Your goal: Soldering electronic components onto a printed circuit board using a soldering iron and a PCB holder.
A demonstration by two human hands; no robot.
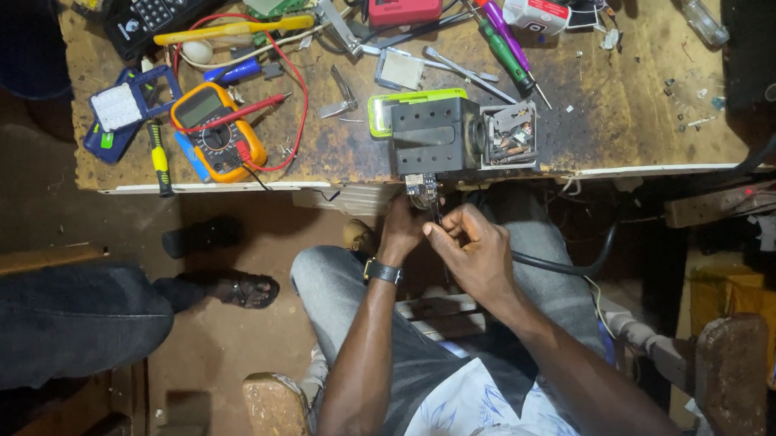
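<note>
Hands: our left hand point(402, 230) pinches the connector point(422, 190) under the grey metal box point(434, 135); right hand point(475, 249) grips a thin tool point(436, 213).

At the centre, a dark grey metal box point(434, 135) lies against a lime-green case point(414, 100). Toward nine o'clock lies an orange-and-yellow multimeter point(216, 132) with red leads point(299, 95); beside it, a screwdriver point(159, 158) with a yellow-and-black handle. At twelve o'clock sits a red box point(404, 4); at one o'clock, purple point(503, 24) and green screwdrivers point(507, 57). The workbench point(633, 106) is scorched brown. At six o'clock, a white shirt point(476, 410) with a pale blue leaf pattern, and grey trousers point(334, 281).
</note>
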